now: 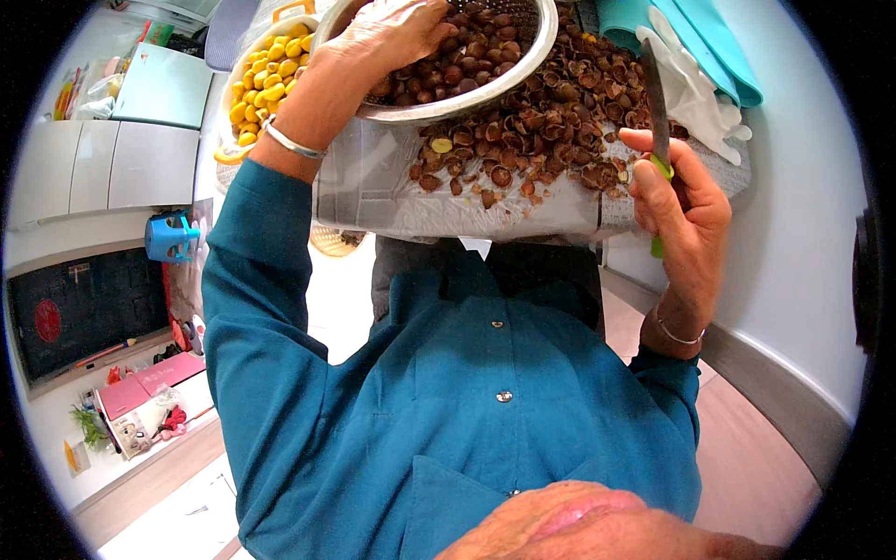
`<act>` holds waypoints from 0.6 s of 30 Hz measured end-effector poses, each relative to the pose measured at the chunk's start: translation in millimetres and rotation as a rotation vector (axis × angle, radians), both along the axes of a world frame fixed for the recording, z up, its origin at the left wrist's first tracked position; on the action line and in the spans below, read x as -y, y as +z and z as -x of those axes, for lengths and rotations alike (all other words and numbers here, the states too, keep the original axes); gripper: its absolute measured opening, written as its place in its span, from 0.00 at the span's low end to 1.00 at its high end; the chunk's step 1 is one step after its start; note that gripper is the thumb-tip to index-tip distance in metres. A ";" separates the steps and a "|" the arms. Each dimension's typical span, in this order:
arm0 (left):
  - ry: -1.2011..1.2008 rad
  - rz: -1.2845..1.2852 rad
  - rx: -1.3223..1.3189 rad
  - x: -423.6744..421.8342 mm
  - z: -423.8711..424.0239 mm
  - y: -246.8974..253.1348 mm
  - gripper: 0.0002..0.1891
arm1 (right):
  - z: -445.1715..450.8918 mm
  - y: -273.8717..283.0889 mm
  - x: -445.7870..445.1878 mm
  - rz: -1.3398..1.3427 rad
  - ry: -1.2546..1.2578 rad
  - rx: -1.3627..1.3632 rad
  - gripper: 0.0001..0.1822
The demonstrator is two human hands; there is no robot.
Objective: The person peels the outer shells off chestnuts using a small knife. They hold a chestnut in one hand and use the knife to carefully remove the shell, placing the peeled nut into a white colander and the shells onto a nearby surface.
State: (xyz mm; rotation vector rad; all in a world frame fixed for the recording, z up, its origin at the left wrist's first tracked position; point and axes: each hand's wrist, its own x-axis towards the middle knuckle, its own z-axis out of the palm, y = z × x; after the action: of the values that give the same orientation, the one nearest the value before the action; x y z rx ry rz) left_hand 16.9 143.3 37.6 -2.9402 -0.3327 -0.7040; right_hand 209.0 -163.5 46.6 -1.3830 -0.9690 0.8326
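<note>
My left hand (392, 35) reaches into a metal colander (544, 42) of brown chestnuts (483, 56); its fingertips are bent down among the nuts, and whether they pinch one is hidden. In my right hand (689, 192) is a knife (656, 98) with a green handle, its dark blade pointing up and away from me. Beneath and beside the colander, a wide heap of brown chestnut shells (546, 133) covers the plastic-covered table (378, 189). Peeled yellow chestnuts (269, 77) fill a white basket with orange handles at the far left, partly behind my left forearm.
White gloves (689, 98) and a turquoise sheet-like item (721, 42) lie at the table's right, near the white wall (798, 203). A wicker basket (337, 240) stands low under the table's left side. A blue plastic stool (171, 236) and white cabinets (150, 164) are farther left.
</note>
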 end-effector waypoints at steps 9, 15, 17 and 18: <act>0.161 0.311 -0.095 44.6 -10.4 58.2 0.10 | 21.0 -3.2 5.3 -0.034 -0.024 -0.010 0.15; -0.242 1.200 0.409 135.0 26.5 41.8 0.16 | 44.6 -7.8 1.5 -0.098 -0.100 -0.187 0.16; -0.299 1.297 0.422 158.0 28.9 13.6 0.17 | 59.6 -2.2 -3.7 -0.127 -0.051 -0.190 0.18; -0.318 1.367 0.423 165.8 29.9 4.7 0.19 | 68.1 -0.7 -8.1 -0.143 -0.044 -0.163 0.18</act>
State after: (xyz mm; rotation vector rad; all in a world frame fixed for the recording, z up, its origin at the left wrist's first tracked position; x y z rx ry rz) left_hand -13.1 -22.6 42.3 -4.1087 -0.5422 -1.6976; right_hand 140.9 -155.4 45.8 -1.1913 -0.8528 0.8143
